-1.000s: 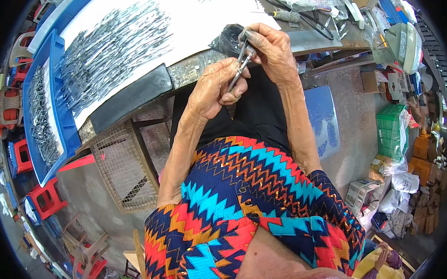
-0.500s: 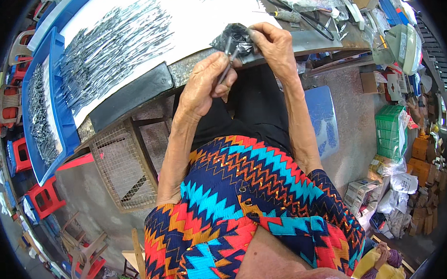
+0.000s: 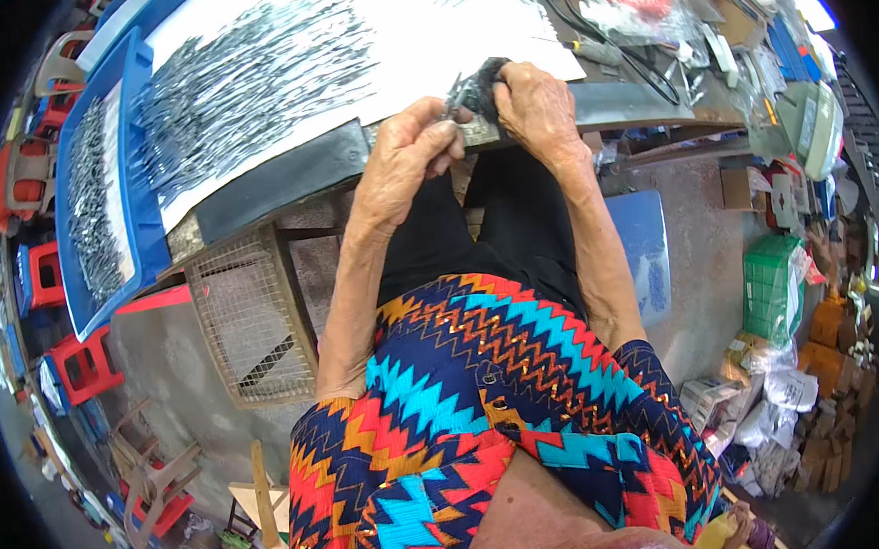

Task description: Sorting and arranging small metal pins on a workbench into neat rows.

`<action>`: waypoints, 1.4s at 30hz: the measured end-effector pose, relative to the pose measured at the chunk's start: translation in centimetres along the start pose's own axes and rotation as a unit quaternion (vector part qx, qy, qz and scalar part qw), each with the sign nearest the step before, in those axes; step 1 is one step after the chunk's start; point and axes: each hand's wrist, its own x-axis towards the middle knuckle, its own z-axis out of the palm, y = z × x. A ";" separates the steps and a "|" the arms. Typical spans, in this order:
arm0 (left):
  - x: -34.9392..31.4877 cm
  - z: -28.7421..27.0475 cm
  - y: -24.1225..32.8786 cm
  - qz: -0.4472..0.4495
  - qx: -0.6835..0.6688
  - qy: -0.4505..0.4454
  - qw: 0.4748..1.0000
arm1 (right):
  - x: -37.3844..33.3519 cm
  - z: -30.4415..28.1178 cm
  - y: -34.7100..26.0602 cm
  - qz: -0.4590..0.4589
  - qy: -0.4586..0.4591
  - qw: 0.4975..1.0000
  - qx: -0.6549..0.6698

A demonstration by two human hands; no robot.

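Note:
My right hand (image 3: 540, 113) is closed on a crumpled, shiny black plastic bag (image 3: 482, 88), gripping its right side above the table's near edge. Just left of it, my left hand (image 3: 407, 158) has thumb and fingers pinched around small thin grey pieces (image 3: 457, 94) at the bag's left side. The pieces are too small and blurred to name. On a white sheet (image 3: 430, 49) beyond my hands lie many thin dark rod-like pieces (image 3: 255, 86), spread in rough rows to the left.
A blue tray (image 3: 145, 214) at the left holds more small dark pieces. Black padding (image 3: 269, 184) covers part of the table's near edge. Cables (image 3: 606, 37), plastic bags and tools clutter the right end. Below stand a wire-mesh frame (image 3: 250, 322) and a green crate (image 3: 773, 284).
My right hand has turned over the bag and now covers more of it. My left hand's grip has shifted, and the thin pieces sit closer to the bag. The whole view has moved slightly.

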 end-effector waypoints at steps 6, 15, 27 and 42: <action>0.7 -1.5 1.2 0.028 0.150 0.047 0.987 | 0.4 -0.3 0.0 0.033 -0.030 0.999 0.016; 5.6 -8.6 2.8 0.192 0.623 0.228 0.723 | 0.0 -0.8 -0.3 0.039 -0.007 0.998 0.050; 7.2 -10.9 1.6 0.206 0.709 0.241 0.630 | -0.7 -1.1 0.6 -0.031 0.041 0.998 0.045; 6.6 -4.9 2.3 0.260 0.568 0.164 0.763 | -0.7 -2.0 0.5 -0.062 0.025 0.994 0.088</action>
